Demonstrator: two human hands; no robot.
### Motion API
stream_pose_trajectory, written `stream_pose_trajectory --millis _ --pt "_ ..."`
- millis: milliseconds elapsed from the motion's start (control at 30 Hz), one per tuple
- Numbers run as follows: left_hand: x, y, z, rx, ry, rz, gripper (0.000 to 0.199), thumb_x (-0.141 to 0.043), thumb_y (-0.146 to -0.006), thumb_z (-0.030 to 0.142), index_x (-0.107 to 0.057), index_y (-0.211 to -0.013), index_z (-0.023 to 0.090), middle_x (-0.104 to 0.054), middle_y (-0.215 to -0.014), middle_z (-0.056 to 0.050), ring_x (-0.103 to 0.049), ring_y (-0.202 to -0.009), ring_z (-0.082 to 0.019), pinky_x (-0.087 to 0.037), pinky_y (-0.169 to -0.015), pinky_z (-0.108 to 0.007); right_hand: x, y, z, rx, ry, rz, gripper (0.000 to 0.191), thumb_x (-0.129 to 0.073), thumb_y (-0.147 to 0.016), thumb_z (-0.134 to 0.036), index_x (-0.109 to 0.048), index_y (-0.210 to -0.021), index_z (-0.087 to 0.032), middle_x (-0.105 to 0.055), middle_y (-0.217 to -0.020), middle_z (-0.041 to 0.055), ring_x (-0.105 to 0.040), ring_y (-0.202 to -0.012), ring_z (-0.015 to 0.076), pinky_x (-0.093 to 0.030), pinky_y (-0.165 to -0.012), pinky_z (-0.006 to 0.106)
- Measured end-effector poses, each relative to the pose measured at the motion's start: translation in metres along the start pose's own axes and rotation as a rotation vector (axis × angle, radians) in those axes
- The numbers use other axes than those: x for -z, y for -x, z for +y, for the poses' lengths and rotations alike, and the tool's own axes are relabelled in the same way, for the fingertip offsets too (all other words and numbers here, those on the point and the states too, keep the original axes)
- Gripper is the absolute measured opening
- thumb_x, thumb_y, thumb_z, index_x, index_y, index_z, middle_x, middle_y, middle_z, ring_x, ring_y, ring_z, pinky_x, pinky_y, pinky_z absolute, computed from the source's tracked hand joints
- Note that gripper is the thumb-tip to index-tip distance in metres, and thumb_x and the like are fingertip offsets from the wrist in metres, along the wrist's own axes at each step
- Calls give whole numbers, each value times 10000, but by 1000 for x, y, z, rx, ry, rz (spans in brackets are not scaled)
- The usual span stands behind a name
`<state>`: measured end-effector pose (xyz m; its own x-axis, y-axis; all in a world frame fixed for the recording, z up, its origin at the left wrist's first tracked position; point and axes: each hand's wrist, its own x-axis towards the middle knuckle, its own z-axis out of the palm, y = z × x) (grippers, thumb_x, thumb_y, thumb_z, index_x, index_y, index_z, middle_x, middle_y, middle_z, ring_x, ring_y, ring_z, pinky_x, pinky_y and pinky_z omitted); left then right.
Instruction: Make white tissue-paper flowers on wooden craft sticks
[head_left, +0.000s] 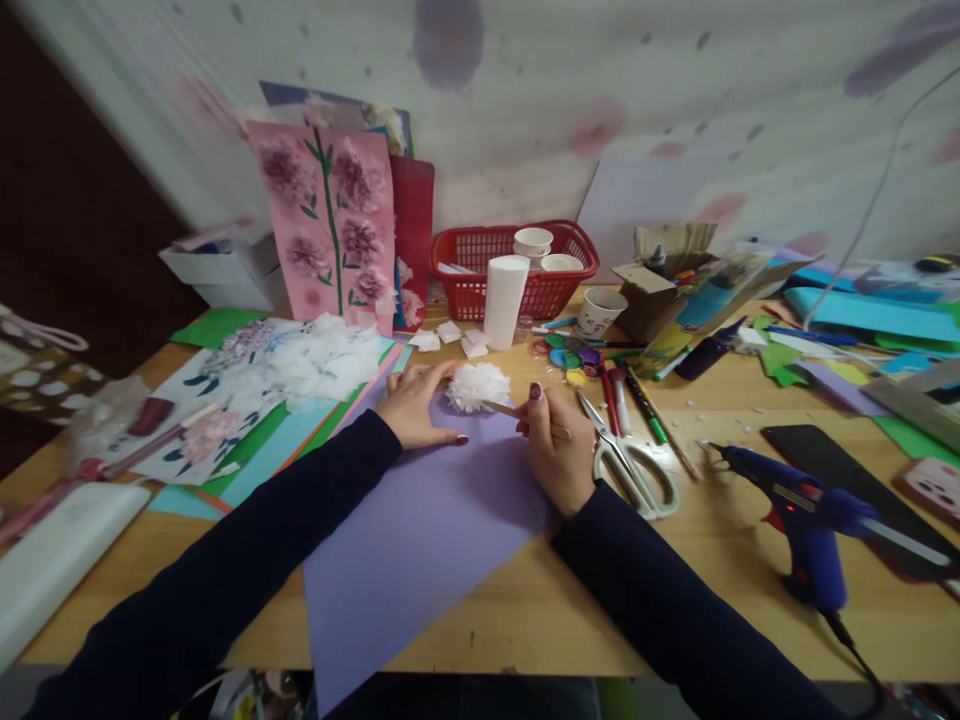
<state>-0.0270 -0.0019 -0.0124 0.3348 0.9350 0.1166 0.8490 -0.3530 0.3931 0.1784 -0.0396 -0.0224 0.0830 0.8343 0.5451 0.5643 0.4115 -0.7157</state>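
A white ruffled paper flower (478, 387) lies at the far end of a purple sheet of paper (420, 540). My left hand (420, 405) rests at its left with the thumb apart from the fingers, the fingertips close to the petals. Whether they touch the flower I cannot tell. In my right hand (556, 440) is a thin brown stick (504, 408), pinched between thumb and fingers. Its tip meets the flower's lower right edge; its far end is hidden by the hand. Just right of this hand lie scissors (634, 470) with pale handles.
A blue glue gun (795, 500) with a red light lies at right by a black phone (840, 480). Behind stand a white roll (505, 300), a red basket (457, 262) and small paint pots (571, 355). White tissue (322, 360) and coloured sheets lie left.
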Motion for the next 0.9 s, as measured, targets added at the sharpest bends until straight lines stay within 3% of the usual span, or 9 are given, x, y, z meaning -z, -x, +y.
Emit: stream_pose_trajectory --millis 300,667,733,800,900 --pt "1 -3 -1 41 47 -64 1165 -790 -552 496 -126 -1473 235 -565 -1317 -167 -389 -1294 -379 -280 -964 -534 -4 -1 2 -3 4 -60 385 -382 -960 -367 -513 -640 -197 -554 -542 -22 -511 -489 106 -350 -509 223" --pt "0 1 -1 21 52 -25 1147 -804 -539 491 -179 -1468 238 -542 -1339 -163 -393 -1292 -381 -291 -985 -553 10 4 -6 -117 -248 113 516 -373 -937 -480 -555 -554 -187 -519 -415 -17 -489 -384 110 -386 -451 244" --pt "6 3 -6 18 52 4 1024 -789 -571 464 -291 -1433 226 -528 -1351 -162 -400 -1290 -372 -301 -997 -543 11 4 -6 -141 -287 116 539 -374 -931 -496 -551 -526 -187 -510 -395 -14 -479 -365 109 -381 -433 245" --pt "19 6 -17 26 45 90 707 -731 -656 402 -492 -1299 227 -572 -1307 -133 -448 -1259 -341 -322 -1000 -514 10 4 -6 -163 -310 114 553 -375 -928 -506 -549 -510 -188 -506 -387 -12 -477 -363 110 -377 -428 247" --pt "45 10 -43 106 50 327 285 -603 -757 281 -651 -1033 227 -718 -974 -51 -617 -1029 -253 -381 -958 -436 9 4 -6 -187 -317 105 561 -369 -929 -510 -557 -510 -188 -510 -391 -7 -484 -376 114 -380 -438 253"
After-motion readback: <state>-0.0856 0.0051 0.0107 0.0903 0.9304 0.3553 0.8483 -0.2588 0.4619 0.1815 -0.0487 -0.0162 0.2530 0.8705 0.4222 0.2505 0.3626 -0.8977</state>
